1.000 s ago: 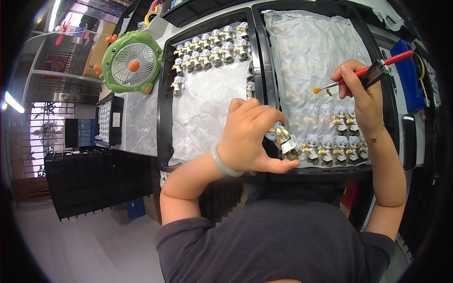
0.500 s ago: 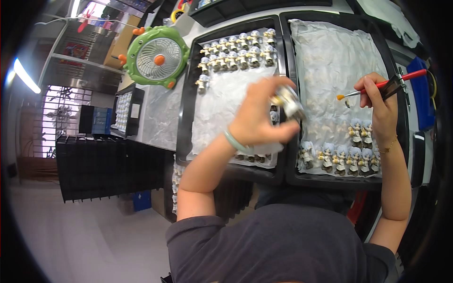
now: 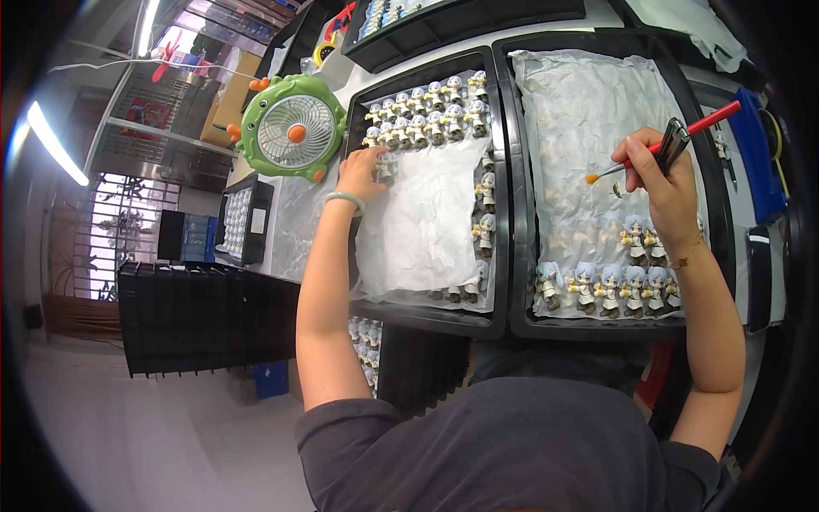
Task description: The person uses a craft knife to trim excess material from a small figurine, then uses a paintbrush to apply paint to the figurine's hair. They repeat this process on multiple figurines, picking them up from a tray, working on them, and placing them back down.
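At the upper left of the left tray (image 3: 505,282), the fingers of my left hand (image 3: 360,175) close round a small pale-haired figurine (image 3: 386,168) lying on the white lining sheet. The hand partly covers it. Above it, rows of similar figurines (image 3: 418,128) lie side by side. Over the right tray (image 3: 520,213), my right hand (image 3: 659,175) grips a red-handled paintbrush (image 3: 712,118) with orange bristles pointing left. A black and silver tool (image 3: 674,141) is in the same grip; its kind is unclear. A small dark tip shows below the brush.
More figurines (image 3: 610,290) lie along the near end of the right tray, on crumpled white sheeting. A green fan (image 3: 294,128) stands left of the trays. Behind them is another black tray (image 3: 478,38). A blue bin (image 3: 758,158) sits at the right.
My left hand has moved left with the figurine, from between the trays down to the left tray's upper left. My right hand has shifted slightly left, still gripping the paintbrush.
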A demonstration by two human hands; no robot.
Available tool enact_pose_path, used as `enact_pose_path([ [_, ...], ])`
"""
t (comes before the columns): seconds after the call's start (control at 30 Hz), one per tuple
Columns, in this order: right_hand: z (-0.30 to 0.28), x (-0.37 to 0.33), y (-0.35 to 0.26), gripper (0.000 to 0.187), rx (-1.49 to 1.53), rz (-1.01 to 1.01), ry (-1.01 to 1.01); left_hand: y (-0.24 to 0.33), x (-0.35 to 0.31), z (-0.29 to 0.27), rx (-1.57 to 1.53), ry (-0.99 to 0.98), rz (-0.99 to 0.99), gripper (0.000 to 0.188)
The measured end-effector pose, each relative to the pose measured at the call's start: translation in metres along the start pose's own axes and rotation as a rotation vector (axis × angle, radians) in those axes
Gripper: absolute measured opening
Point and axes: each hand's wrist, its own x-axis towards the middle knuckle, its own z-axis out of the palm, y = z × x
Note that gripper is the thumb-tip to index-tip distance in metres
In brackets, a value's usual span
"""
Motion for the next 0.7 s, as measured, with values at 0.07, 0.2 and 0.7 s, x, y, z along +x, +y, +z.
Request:
enact_pose_path([
  [0.07,0.000,-0.002,-0.002,0.027,-0.001,0.010,-0.008,0.001,0.001,0.001,0.017,-0.041,-0.029,0.064],
  [0.2,-0.002,-0.001,-0.004,0.026,0.025,0.002,-0.028,0.005,0.000,-0.001,0.077,-0.073,-0.051,0.064],
  [0.7,-0.017,0.012,0.001,0.026,0.100,-0.089,0.125,0.317,0.000,-0.010,-0.355,0.163,0.747,0.029],
])
